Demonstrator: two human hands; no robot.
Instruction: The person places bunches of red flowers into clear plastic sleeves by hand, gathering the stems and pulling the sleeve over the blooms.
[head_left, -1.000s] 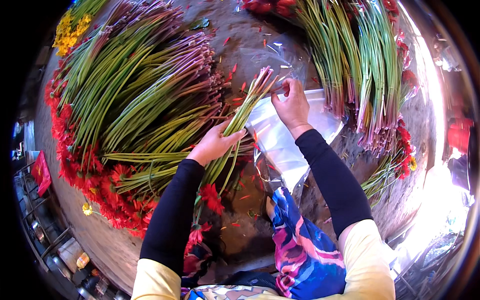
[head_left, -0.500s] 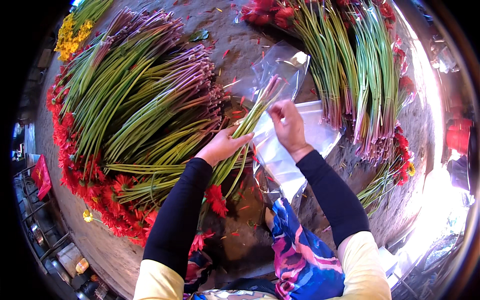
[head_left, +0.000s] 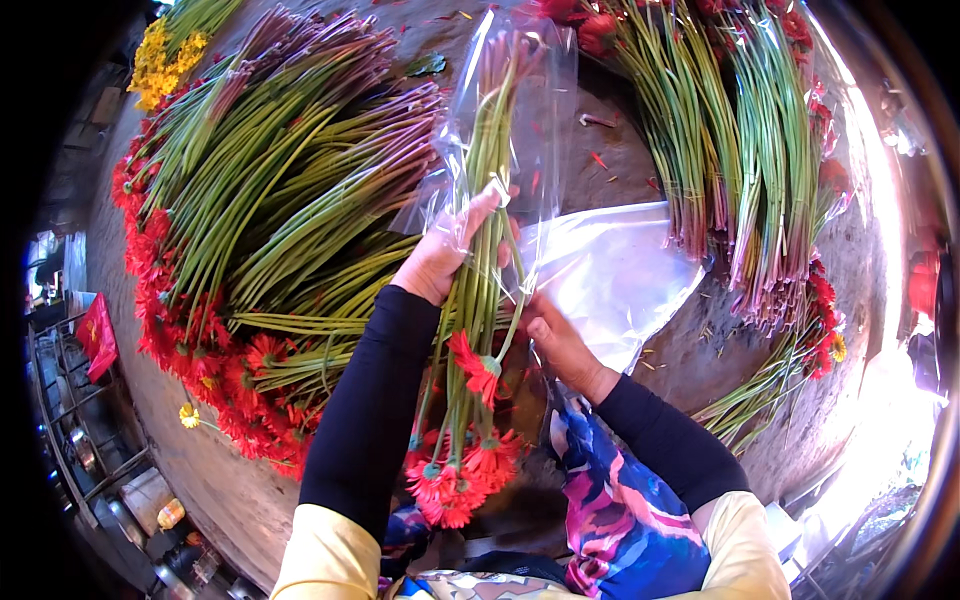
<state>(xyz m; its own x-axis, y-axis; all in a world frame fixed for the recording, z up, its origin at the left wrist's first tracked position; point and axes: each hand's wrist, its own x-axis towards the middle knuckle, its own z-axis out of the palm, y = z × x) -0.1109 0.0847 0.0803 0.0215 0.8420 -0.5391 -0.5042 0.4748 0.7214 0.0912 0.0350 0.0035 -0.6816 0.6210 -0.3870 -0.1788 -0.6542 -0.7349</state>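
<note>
A bunch of red flowers (head_left: 468, 330) is held in the middle, blooms nearest, its far stem ends covered by a clear plastic sleeve (head_left: 548, 110). The stems are clasped by the left hand (head_left: 450, 245). The right hand (head_left: 560, 345) is placed beside the bunch's right side; what is pinched there cannot be told. A flower pile (head_left: 280, 200) is spread at the left.

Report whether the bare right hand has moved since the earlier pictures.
Yes: the right hand has moved down the picture, from the far edge of the flat whitish plastic sheet to its near left side.
</note>
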